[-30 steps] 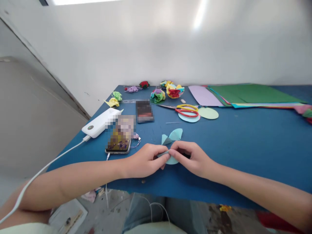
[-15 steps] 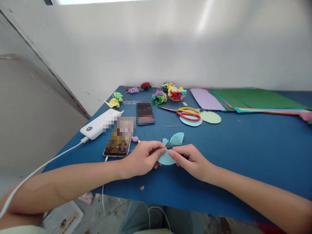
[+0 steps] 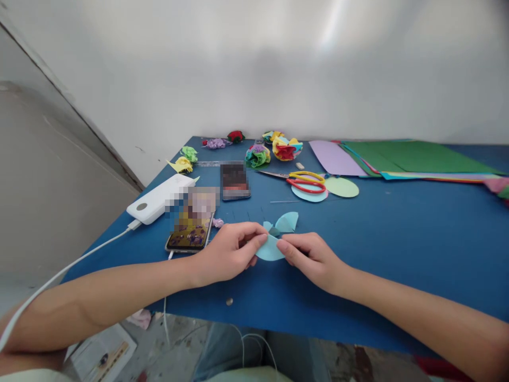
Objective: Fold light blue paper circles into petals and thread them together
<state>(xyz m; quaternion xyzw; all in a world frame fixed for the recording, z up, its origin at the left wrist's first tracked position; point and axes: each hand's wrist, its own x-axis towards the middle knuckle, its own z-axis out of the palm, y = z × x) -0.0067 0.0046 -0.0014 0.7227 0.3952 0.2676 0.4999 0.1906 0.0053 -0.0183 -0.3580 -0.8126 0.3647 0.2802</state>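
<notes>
A light blue piece of paper [image 3: 271, 250], its top edge straight and its lower edge rounded, is pinched between both hands above the blue table. My left hand [image 3: 234, 250] grips its left corner between thumb and fingers. At the right corner, my right hand [image 3: 314, 261] pinches it with thumb and index finger. Just beyond the fingers lie light blue folded paper pieces [image 3: 287, 222]. Farther back, scissors [image 3: 305, 181] with red and yellow handles rest on round paper pieces, one of them light green [image 3: 342, 187].
On the left lie a phone [image 3: 194, 225] and a white power bank [image 3: 159, 199] with a cable. A dark phone-like device [image 3: 235, 181] is behind. Paper flowers [image 3: 287, 149] line the back edge. Coloured paper sheets [image 3: 421, 158] are stacked at the back right.
The hands have drawn slightly apart along the blue paper, so more of its straight top edge shows between the fingers. The whole view has shifted a little.
</notes>
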